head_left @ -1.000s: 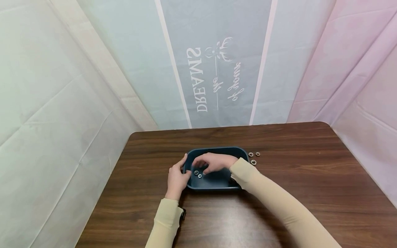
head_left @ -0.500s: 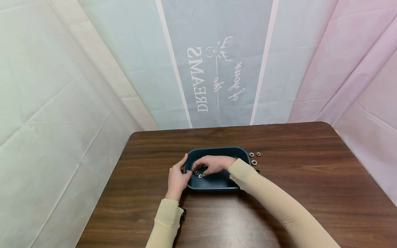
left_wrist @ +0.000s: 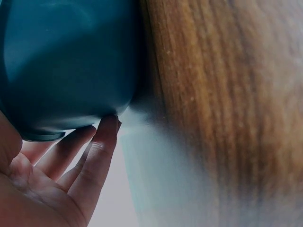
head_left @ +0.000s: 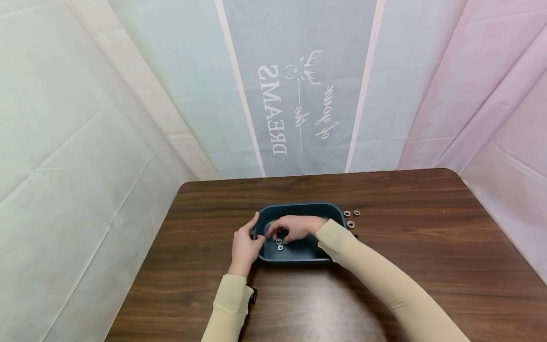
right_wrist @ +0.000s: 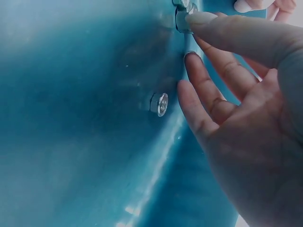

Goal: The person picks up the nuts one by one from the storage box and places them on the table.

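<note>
In the head view, a dark blue plastic tray [head_left: 295,260] stands on the table. My left hand [head_left: 246,244] grips its left end, thumb over the rim; the left wrist view shows those fingers against the outer wall [left_wrist: 71,71]. My right hand [head_left: 297,227] is inside the tray with its fingers bent. At its thumb tip is a metal nut [right_wrist: 182,20], pinched against fingers partly hidden behind the thumb. A second, smaller nut [head_left: 280,247] lies close beside it. Near the little finger, another nut [right_wrist: 159,104] rests in the tray, hidden under the hand in the head view.
Just outside the tray's right end, three more nuts lie on the brown wooden table [head_left: 192,228]: one nearer nut [head_left: 351,224], and two farther back, a left one [head_left: 347,213] and a right one [head_left: 356,213]. Fabric curtains [head_left: 307,161] hang behind the table.
The two visible nuts in the tray have slid right and toward me, close to my right thumb. My right fingers first reached left, then drew back slightly. The left hand keeps its grip on the tray.
</note>
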The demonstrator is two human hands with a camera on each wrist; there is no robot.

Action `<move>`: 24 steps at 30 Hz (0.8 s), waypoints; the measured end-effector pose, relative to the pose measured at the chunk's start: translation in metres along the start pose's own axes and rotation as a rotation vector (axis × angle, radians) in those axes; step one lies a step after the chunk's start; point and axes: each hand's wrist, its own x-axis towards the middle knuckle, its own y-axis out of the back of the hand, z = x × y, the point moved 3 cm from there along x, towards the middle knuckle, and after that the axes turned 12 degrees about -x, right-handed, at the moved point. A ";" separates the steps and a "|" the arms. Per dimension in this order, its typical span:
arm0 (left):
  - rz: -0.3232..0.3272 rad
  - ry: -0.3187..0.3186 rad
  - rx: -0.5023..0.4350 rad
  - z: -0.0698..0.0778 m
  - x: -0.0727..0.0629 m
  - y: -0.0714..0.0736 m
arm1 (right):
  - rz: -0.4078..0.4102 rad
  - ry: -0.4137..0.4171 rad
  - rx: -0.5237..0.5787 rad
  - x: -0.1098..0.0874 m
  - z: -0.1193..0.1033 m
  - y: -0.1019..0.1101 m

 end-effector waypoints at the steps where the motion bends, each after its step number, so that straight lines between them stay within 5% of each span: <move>1: 0.001 -0.001 0.002 0.000 0.000 0.000 | 0.000 -0.004 -0.001 0.000 0.001 0.000; 24: -0.011 0.023 -0.007 0.002 -0.001 0.000 | 0.039 -0.009 0.078 0.000 0.008 -0.006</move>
